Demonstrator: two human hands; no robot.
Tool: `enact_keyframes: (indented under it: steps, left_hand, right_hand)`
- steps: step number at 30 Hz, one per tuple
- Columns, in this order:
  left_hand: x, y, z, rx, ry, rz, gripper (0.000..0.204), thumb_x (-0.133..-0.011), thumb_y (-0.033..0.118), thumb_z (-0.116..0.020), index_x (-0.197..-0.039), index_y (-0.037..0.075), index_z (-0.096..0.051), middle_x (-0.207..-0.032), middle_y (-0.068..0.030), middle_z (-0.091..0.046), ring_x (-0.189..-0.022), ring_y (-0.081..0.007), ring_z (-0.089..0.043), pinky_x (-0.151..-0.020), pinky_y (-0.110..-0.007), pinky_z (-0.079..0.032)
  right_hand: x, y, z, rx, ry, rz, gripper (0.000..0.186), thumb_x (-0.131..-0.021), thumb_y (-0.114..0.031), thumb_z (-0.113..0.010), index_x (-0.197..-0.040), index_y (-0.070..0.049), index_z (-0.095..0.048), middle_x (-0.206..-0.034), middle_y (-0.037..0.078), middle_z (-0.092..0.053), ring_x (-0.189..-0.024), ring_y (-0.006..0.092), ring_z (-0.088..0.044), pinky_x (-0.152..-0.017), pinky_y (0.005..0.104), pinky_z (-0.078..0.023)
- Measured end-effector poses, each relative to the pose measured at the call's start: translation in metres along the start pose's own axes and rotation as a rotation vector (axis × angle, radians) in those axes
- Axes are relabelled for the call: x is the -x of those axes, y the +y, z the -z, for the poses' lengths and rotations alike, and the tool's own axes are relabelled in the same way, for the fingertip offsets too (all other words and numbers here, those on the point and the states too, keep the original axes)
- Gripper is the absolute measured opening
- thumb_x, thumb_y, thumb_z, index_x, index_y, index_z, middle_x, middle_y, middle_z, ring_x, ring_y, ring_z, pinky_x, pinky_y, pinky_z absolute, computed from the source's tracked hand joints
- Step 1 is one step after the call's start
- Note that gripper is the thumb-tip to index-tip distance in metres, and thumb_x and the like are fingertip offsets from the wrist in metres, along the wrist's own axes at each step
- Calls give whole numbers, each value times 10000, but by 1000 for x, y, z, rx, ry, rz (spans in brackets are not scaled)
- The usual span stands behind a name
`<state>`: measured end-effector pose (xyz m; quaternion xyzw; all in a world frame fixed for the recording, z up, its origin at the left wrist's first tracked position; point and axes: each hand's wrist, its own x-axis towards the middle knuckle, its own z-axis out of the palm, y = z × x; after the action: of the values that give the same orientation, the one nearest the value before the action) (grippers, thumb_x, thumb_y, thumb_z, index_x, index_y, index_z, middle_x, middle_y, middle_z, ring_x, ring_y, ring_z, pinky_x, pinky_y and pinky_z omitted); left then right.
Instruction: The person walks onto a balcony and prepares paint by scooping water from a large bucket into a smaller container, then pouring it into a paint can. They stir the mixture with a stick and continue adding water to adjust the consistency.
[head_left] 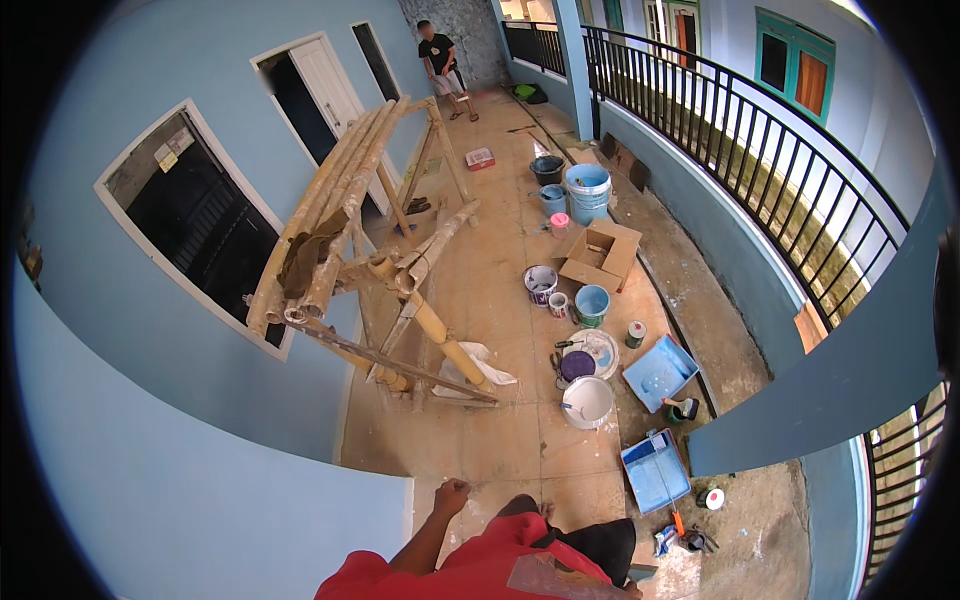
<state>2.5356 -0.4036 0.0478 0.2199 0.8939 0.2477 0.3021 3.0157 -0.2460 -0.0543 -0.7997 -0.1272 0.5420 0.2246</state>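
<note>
My left hand (pixel 452 497) hangs beside the corner of the light blue wall (pixel 250 510), its fingers curled in and nothing seen in them. Only a small piece of my right hand (pixel 632 591) shows at the lower edge, by my dark shorts; its fingers are hidden. Close to it is a flat greyish piece (pixel 643 573) that I cannot make out. Ahead on the right, a blue paint tray (pixel 640 483) holds a roller with an orange handle (pixel 678 523). A white bucket (pixel 587 402) of pale paint stands beyond it.
A bamboo scaffold (pixel 430 320) stands along the left wall. Paint buckets (pixel 588 190), an open cardboard box (pixel 603 255), a second blue tray (pixel 660 373) and a white-topped can (pixel 711 498) line the right side, near a black railing (pixel 740 130). Another person (pixel 437 55) stands far back.
</note>
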Motion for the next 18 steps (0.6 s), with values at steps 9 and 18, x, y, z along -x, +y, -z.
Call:
enact_keyframes:
  steps: [9,18]
  left_hand:
    - [-101,132,-66,89,-207,-217,427,-938,477,-742,-1133,97,-770,-1045,-113,-794,-985,-275,-761,-875,-401,-590]
    - [-134,108,-34,138,-247,316,444,-960,477,-720,-1176,94,-780,-1020,-67,-808,-843,-183,-781,-740,-358,-621]
  right_hand:
    - [-16,-149,-115,122,-103,97,297,-957,-291,-597,-801,-44,-543,-599,52,-480,-437,193,-475,-387,377,-398]
    - [-59,-251,-162,192,-155,109,289,-960,-296,-613,-805,-59,-558,-603,32,-487,-442,176,-481,-402,376,-423]
